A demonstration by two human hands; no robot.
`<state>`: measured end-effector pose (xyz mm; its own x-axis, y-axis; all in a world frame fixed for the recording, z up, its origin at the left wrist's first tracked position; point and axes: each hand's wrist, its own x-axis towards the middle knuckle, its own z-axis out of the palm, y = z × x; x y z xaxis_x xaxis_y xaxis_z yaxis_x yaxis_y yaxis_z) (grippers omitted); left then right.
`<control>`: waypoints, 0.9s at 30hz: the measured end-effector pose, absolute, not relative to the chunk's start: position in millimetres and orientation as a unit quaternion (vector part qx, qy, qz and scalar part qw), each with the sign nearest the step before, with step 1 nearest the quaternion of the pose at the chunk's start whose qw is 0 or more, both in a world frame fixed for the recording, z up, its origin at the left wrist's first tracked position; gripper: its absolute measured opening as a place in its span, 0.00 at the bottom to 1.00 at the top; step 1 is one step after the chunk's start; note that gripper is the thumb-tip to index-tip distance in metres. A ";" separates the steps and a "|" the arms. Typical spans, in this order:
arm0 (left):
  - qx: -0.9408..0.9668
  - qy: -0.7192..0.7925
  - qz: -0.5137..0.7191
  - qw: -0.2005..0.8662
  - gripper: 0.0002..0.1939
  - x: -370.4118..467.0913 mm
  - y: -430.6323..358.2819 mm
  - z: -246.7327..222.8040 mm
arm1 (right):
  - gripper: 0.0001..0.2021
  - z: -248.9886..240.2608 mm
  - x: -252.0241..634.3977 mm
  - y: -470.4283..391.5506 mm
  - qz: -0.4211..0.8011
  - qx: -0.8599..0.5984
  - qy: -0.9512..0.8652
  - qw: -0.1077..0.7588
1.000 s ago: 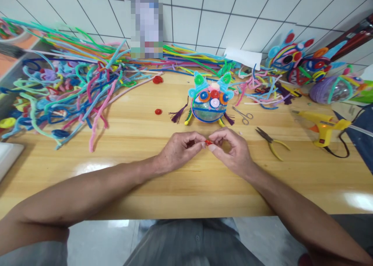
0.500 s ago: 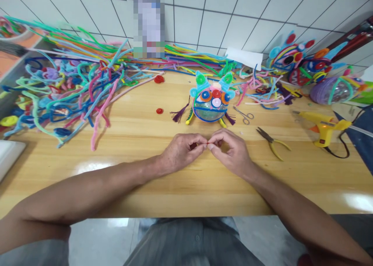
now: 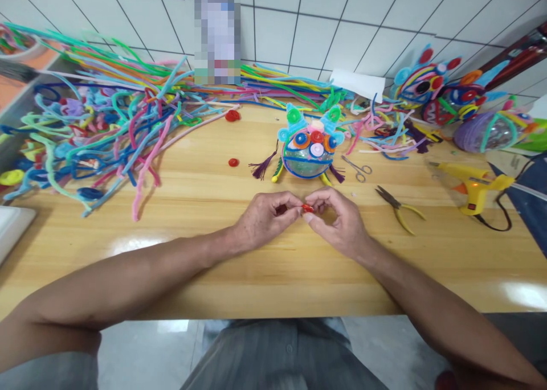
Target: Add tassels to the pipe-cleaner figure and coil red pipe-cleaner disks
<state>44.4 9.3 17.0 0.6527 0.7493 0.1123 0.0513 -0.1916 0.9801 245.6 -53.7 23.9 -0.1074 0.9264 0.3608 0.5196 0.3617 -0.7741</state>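
A small red coil [image 3: 307,208] is pinched between the fingertips of my left hand [image 3: 269,218] and my right hand [image 3: 335,218], low over the wooden table. Beyond my hands stands a lion-like figure [image 3: 308,151] with blue ears, round coiled eyes, a red coil on its forehead and purple tassels at its sides. Two more red coils lie to its left, one farther back [image 3: 233,115] and a smaller one [image 3: 233,162] nearer. Small scissors [image 3: 359,169] and yellow-handled pliers [image 3: 399,209] rest to the right.
A tangle of fuzzy coloured stems [image 3: 119,128] covers the left side. Long straight stems lie along the tiled wall. At the right are a yellow glue gun [image 3: 474,188] with its cord and several decorated figures [image 3: 491,131]. A white box corner [image 3: 15,230] shows at the left edge.
The red piece between my fingertips shows more now, as my right fingertips have parted somewhat around it. Both hands stay in nearly the same place.
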 end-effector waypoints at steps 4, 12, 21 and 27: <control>0.724 0.281 0.301 0.553 0.10 43.7 8.4 17.6 | 0.03 25.7 243.6 -51.3 0.229 -0.508 -0.712 0.427; 0.729 0.279 0.296 0.551 0.10 43.7 8.8 19.2 | 0.03 28.4 242.9 -51.0 0.247 -0.516 -0.703 0.422; 0.637 0.292 0.311 0.642 0.13 44.5 12.9 21.2 | 0.04 25.0 241.0 -50.8 0.283 -0.562 -0.646 0.433; 0.645 0.277 0.311 0.641 0.12 42.8 13.0 24.3 | 0.05 27.7 241.6 -49.4 0.294 -0.562 -0.640 0.434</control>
<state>42.8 13.0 24.3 0.6531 0.7560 0.0454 -0.0412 -0.0243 0.9989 241.6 -49.4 27.7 0.0075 0.9745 0.2242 0.4640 0.1952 -0.8641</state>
